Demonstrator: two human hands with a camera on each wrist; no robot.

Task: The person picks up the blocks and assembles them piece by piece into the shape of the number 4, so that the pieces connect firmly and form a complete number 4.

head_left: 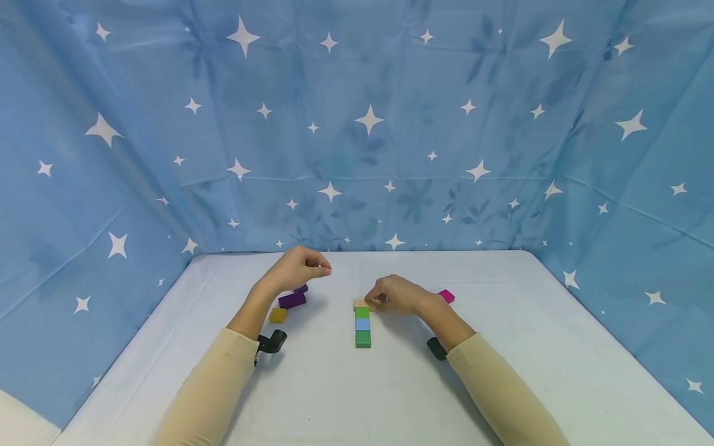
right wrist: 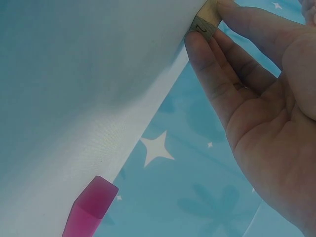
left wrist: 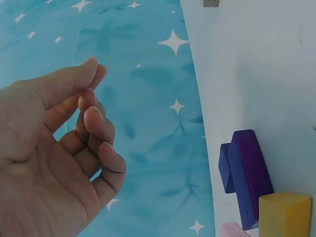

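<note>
The right hand [head_left: 397, 295] pinches the right end of the plain wooden block [head_left: 359, 304] between thumb and fingertips. The block lies crosswise on the worktop [head_left: 312, 396], at the far end of the light green block [head_left: 362, 313], blue block [head_left: 362, 324] and dark green block [head_left: 363, 339]. The left hand [head_left: 294, 269] is raised, fingers loosely curled.

wooden block [head_left: 359, 303]: tan | block row [head_left: 362, 324]: 2 green, 1 blue | curtain [head_left: 346, 80]: blue, white stars | tabletop [head_left: 318, 390]: white
</note>
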